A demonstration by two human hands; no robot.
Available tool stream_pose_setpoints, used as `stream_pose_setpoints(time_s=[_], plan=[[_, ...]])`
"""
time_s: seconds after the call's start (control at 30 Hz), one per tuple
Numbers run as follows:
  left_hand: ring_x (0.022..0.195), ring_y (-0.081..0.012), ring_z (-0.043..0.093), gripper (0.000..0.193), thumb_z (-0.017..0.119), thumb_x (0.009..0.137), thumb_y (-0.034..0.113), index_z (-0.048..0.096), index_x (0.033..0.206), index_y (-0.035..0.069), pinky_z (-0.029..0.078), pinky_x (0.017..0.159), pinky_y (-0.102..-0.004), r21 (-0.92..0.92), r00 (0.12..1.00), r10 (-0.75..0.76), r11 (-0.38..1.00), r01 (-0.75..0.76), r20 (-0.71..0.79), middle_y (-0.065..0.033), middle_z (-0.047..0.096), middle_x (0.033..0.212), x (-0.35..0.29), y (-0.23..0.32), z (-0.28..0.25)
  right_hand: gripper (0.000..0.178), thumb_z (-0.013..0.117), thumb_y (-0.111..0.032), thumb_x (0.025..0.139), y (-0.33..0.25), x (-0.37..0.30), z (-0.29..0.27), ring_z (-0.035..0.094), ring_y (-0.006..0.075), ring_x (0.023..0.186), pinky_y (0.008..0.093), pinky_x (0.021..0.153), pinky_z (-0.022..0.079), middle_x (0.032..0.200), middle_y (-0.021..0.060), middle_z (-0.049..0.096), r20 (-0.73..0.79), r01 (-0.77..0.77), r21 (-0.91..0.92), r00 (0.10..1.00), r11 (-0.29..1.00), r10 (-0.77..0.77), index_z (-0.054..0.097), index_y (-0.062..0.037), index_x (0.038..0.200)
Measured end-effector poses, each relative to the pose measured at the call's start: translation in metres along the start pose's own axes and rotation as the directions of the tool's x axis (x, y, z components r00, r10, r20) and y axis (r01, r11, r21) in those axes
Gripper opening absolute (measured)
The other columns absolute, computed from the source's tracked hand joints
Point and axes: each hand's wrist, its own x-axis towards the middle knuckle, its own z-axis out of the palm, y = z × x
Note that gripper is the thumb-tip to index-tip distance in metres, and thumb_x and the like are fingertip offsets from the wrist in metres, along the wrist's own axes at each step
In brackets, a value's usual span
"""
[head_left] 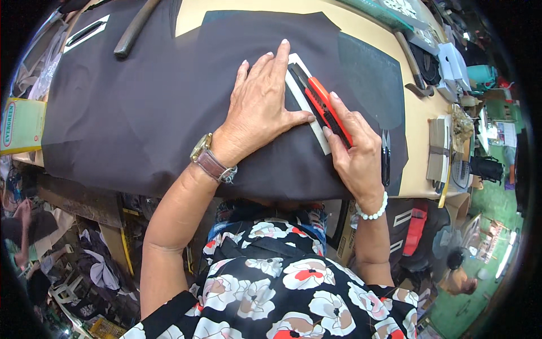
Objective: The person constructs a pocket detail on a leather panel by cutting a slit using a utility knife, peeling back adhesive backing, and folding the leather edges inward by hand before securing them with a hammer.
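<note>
The right hand (357,138) is gripping a red knife (327,106); the left hand (262,96) is lying spread, grasping nothing, its thumb touching a white template (320,139) on the dark sheet (141,101). Were weak pressure letting the template shift, the blade could be slipping toward that thumb. A pale table (420,135) is showing beyond, then green floor (488,200).

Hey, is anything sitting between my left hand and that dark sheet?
Yes: a strip of the white frame lies on the dark sheet, under the thumb tip of your left hand. Elsewhere, nothing visible stands between hand and sheet.
</note>
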Motion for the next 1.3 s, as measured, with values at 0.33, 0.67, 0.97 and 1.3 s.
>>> stream_pose_setpoints(time_s=[0.33, 0.67, 0.97, 1.3], plan=[[0.125, -0.0373, 0.042, 0.109, 0.082, 0.061, 0.042, 0.024, 0.141, -0.003, 0.029, 0.104, -0.0554, -0.027, 1.0, 0.017, 0.999, -0.018, -0.016, -0.0261, 0.049, 0.126, -0.001, -0.002, 0.002, 0.056, 0.062, 0.006, 0.074, 0.0, -0.001, 0.001, 0.062, 0.0315, 0.073, 0.039, 0.066, 0.049, 0.087, 0.0178, 0.06, -0.002, 0.002, -0.004, 1.0, 1.0, -0.002, 0.053, -0.0074, 0.128], [0.125, -0.0323, 0.043, 0.12, 0.081, 0.056, 0.054, 0.021, 0.143, -0.002, 0.027, 0.107, -0.0549, 0.033, 0.999, 0.026, 0.999, -0.027, 0.028, -0.0191, 0.049, 0.129, -0.003, -0.001, 0.001, 0.038, 0.057, -0.01, 0.081, -0.03, 0.037, -0.035, 0.061, 0.0352, 0.078, 0.0442, 0.072, 0.051, 0.089, 0.0179, 0.063, 0.275, 0.096, -0.436, 0.961, 0.895, 0.031, 0.058, -0.0078, 0.118], [0.125, -0.0344, 0.045, 0.122, 0.081, 0.054, 0.057, 0.022, 0.142, -0.004, 0.022, 0.109, -0.0551, 0.018, 0.999, 0.041, 0.999, -0.041, 0.002, -0.0224, 0.05, 0.129, -0.003, -0.005, 0.005, 0.021, 0.058, -0.01, 0.08, -0.078, 0.102, -0.072, 0.064, 0.0318, 0.078, 0.0376, 0.073, 0.05, 0.085, 0.0204, 0.066, 0.609, 0.301, -0.418, 0.793, 0.857, 0.019, 0.064, 0.0021, 0.096], [0.125, -0.0338, 0.044, 0.119, 0.08, 0.056, 0.058, 0.024, 0.14, -0.006, 0.023, 0.108, -0.0548, 0.018, 0.997, 0.072, 0.997, -0.072, 0.003, -0.0218, 0.05, 0.129, -0.001, -0.003, 0.005, 0.037, 0.066, -0.009, 0.076, -0.061, 0.06, -0.066, 0.063, 0.0345, 0.086, 0.0416, 0.076, 0.049, 0.093, 0.02, 0.065, 0.44, 0.313, -0.562, 0.897, 0.766, -0.043, 0.064, -0.0057, 0.113]])
